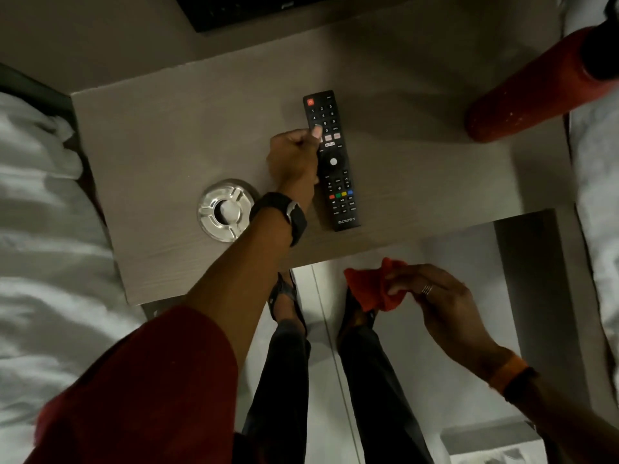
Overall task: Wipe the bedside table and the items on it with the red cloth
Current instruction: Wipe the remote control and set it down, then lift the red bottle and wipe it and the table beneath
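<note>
A black TV remote (335, 169) lies lengthwise in the middle of the grey wood-grain bedside table (160, 142). My left hand (294, 155) grips the remote's left edge, thumb pressed on its buttons. My right hand (435, 296) hovers off the table's front edge, over the floor, holding the bunched red cloth (371, 286). A round glass ashtray (222, 209) stands on the table left of my left wrist.
A red cylindrical object (522, 95) leans over the table's back right corner. White bedding (43, 229) lies to the left, more at the far right. A dark item (234, 11) sits at the back. My legs and sandalled feet (284, 296) stand on the pale floor below.
</note>
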`<state>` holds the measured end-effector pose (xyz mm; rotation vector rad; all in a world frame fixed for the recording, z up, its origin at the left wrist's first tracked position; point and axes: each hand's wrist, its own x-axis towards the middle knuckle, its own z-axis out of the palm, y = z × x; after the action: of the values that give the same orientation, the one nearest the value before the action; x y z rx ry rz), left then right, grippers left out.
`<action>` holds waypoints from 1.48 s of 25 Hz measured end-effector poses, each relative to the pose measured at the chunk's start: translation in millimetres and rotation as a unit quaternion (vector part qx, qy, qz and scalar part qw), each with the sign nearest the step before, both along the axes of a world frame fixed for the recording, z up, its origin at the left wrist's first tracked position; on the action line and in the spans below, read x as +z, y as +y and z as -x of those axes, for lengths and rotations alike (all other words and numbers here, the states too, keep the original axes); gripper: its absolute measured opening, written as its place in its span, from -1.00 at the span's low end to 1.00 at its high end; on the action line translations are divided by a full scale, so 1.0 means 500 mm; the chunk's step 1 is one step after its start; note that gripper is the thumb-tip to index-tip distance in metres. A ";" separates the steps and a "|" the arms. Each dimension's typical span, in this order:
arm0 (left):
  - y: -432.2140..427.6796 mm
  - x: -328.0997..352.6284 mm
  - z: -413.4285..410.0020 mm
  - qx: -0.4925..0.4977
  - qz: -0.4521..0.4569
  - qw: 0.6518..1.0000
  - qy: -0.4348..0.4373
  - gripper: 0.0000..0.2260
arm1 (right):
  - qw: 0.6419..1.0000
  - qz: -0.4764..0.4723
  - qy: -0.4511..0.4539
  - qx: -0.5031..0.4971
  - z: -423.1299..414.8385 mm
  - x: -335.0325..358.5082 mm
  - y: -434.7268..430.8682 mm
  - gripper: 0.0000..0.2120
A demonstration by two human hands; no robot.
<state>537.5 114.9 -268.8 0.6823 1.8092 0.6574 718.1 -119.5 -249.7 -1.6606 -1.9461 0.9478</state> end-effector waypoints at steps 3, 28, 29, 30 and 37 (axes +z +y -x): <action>0.000 -0.004 -0.002 -0.018 -0.009 0.999 0.039 -0.67 | 0.993 0.041 0.077 -0.077 0.013 0.021 -0.019 -0.77; 0.108 0.283 -0.444 -0.682 -0.385 0.509 0.357 -0.56 | 0.681 -0.052 0.294 -0.669 -0.221 0.166 0.211 -0.80; 0.114 0.275 -0.437 -0.633 -0.415 0.538 0.372 -0.59 | 0.702 -0.075 0.272 -0.654 -0.216 0.167 0.236 -0.74; 0.115 0.265 -0.428 -0.580 -0.437 0.569 0.386 -0.62 | 0.752 -0.084 0.240 -0.609 -0.201 0.170 0.263 -0.64; 0.069 0.239 -0.359 -0.373 -0.418 0.784 0.267 -0.71 | 0.879 -0.053 -0.010 -0.473 -0.172 0.098 0.400 -0.64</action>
<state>716.8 149.6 -149.2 2.2377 1.4350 0.7300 804.0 80.7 -200.8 -2.1770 -0.9063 0.4081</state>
